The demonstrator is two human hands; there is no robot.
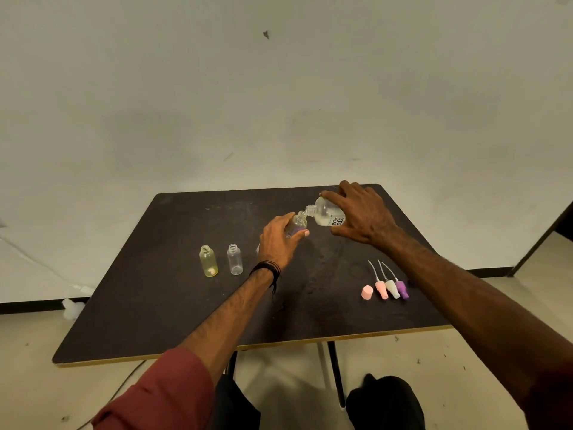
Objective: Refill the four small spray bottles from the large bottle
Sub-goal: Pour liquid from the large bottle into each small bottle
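My right hand (361,212) grips the large clear bottle (325,212), tipped on its side with its open neck pointing left. That neck touches the mouth of a small purple-tinted spray bottle (298,224), which my left hand (279,242) holds tilted above the table. A small yellow bottle (208,261) and a small clear bottle (234,259) stand open and upright to the left. Another small bottle (258,249) is mostly hidden behind my left hand.
On the dark table (155,305), at the right, lie a pink cap (366,292) and three spray heads with tubes: pink (381,288), white (392,288) and purple (402,288). White objects (73,307) sit on the floor at the left.
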